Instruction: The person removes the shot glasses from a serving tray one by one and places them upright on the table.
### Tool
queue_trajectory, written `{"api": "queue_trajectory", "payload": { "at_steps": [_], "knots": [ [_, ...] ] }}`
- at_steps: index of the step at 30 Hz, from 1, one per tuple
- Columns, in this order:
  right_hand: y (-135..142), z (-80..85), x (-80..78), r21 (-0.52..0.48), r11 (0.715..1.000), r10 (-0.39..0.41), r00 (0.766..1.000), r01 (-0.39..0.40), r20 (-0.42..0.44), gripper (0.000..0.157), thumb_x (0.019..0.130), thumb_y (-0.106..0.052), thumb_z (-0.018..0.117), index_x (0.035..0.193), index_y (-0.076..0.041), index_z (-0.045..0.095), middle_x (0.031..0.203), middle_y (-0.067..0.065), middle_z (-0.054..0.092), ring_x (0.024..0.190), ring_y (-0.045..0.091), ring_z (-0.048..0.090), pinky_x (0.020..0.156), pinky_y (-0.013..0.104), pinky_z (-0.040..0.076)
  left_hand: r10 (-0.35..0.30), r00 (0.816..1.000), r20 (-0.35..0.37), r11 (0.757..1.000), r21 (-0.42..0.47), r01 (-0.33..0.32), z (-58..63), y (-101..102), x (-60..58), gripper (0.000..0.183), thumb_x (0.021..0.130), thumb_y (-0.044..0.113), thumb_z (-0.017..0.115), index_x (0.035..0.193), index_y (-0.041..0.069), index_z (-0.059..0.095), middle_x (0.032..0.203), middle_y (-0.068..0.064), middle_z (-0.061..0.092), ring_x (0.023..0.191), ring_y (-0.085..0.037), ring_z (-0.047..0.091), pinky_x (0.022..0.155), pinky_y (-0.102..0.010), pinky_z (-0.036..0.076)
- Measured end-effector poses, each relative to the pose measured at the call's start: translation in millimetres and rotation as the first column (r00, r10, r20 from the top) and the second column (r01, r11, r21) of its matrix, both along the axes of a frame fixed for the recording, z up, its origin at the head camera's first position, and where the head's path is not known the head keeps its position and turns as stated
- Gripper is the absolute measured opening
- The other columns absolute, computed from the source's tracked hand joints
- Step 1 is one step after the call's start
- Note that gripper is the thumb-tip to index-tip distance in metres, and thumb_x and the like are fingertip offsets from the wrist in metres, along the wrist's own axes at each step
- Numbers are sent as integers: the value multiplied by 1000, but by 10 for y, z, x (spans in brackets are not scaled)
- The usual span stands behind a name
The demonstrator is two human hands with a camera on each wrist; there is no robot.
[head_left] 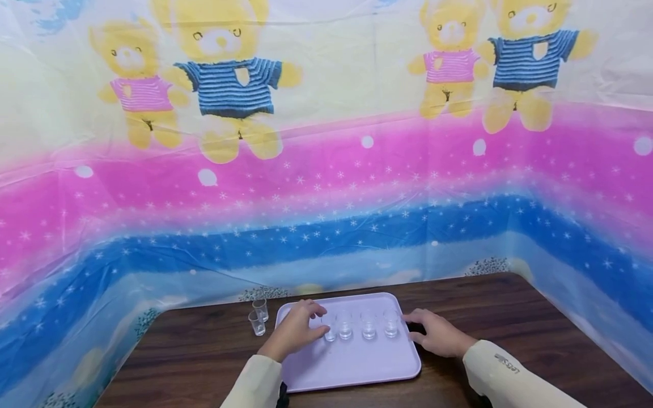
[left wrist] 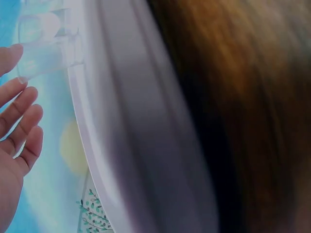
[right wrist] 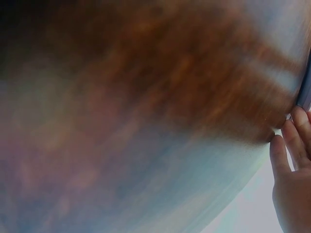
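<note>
Near the far left corner of the desk (head_left: 510, 309), two small clear cups (head_left: 257, 325) stand just outside the left edge of a pale purple tray (head_left: 352, 369). The left hand (head_left: 293, 328) reaches in over that edge, thumb and forefinger pinching the leftmost cup (head_left: 330, 333) of a row of four standing on the tray. The other three cups (head_left: 369, 330) continue the row toward the tray's right edge, where the right hand (head_left: 439, 334) rests with fingers loosely extended, fingertips against the rim, holding nothing.
</note>
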State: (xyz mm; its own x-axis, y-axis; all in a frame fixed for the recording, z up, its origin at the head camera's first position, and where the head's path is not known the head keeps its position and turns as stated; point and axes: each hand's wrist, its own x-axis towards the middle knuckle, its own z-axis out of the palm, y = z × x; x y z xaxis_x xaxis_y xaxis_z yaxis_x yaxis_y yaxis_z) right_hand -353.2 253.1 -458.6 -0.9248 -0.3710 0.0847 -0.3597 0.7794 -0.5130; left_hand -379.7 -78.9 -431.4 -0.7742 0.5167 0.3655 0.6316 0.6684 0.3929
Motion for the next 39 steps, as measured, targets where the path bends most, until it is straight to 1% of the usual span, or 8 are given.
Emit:
{"api": "queue_trajectory", "payload": {
  "at_steps": [7,11,15,18,21,29,36,39],
  "knots": [
    [-24,3,-3,-1,1000,4,1000,-4,-6,41,83,-19,57,122,-10,48,108,3,50,103,24,46,81,44,38,9,1000,13,1000,-3,-9,24,1,29,27,74,28,67,93,10,62,86,3,54,82,-17,50,66,-25,42],
    [-30,2,-5,0,1000,5,1000,-5,-7,41,83,-19,58,122,-10,49,109,3,50,104,24,46,81,44,37,13,1000,4,1000,-7,-13,28,-5,41,25,74,29,66,91,11,61,83,4,53,80,-14,50,66,-25,42],
    [-38,-6,-6,1,1000,5,1000,-5,1,41,83,-19,58,122,-10,48,109,3,50,104,24,46,82,44,37,23,1000,-13,1000,-11,-23,25,-21,53,24,74,28,66,89,11,61,81,4,53,77,-11,50,69,-30,39],
    [-42,-9,-4,2,1000,-7,1000,7,9,42,83,-20,58,122,-12,48,110,2,49,105,23,45,82,45,37,32,999,-20,999,-7,-32,30,-37,63,24,74,27,66,90,10,61,81,3,54,77,-11,50,69,-30,39],
    [-43,-5,2,4,1000,-20,1000,19,10,42,82,-20,58,122,-12,49,111,2,49,106,24,45,83,45,36,38,999,-18,999,7,-38,45,-62,73,24,74,26,66,90,9,60,82,2,53,77,-12,50,67,-27,41],
    [-32,3,15,12,999,-32,999,32,14,41,82,-21,58,122,-14,49,112,3,48,106,24,44,83,46,36,83,997,1,996,40,-83,111,-217,130,28,75,27,66,95,9,58,84,2,53,78,-13,49,65,-26,42],
    [-7,-11,17,8,999,-34,999,34,12,41,82,-21,58,122,-14,49,112,1,49,106,23,45,83,45,36,123,992,-36,991,60,-121,178,-403,152,28,73,23,68,93,7,59,83,1,54,77,-14,50,64,-26,43],
    [-4,-11,17,6,1000,-21,1000,21,2,41,82,-20,58,122,-12,49,110,1,49,104,22,46,82,44,37,144,989,-18,986,84,-142,195,-503,167,27,72,20,69,92,5,59,81,0,54,74,-16,52,61,-25,42]
  ]
}}
